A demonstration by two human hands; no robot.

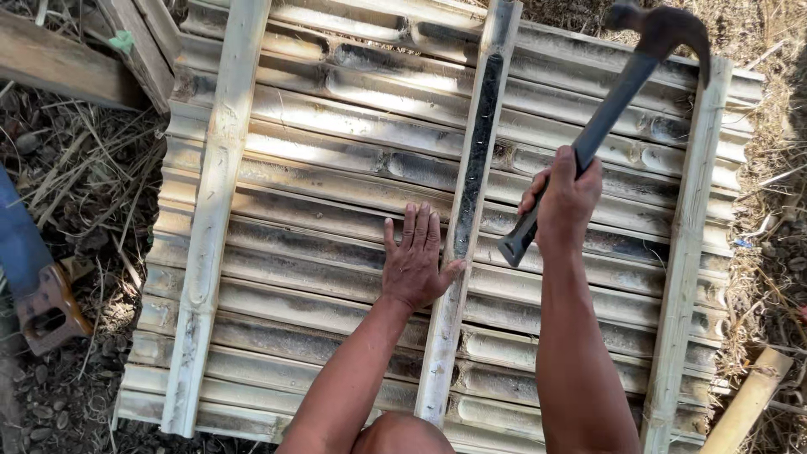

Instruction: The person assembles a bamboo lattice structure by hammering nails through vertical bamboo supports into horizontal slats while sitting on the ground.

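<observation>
A panel of split bamboo slats lies on the ground, crossed by three upright bamboo battens. My left hand rests flat on the slats, fingers spread, its thumb against the middle batten. My right hand grips the dark handle of a claw hammer, raised with its head up over the panel's top right corner. The left batten and the right batten run along the panel's sides.
A hand saw with a blue blade and a wooden handle lies on the dirt at the left. Wooden planks sit at the top left. A bamboo pole lies at the bottom right amid dry grass and twigs.
</observation>
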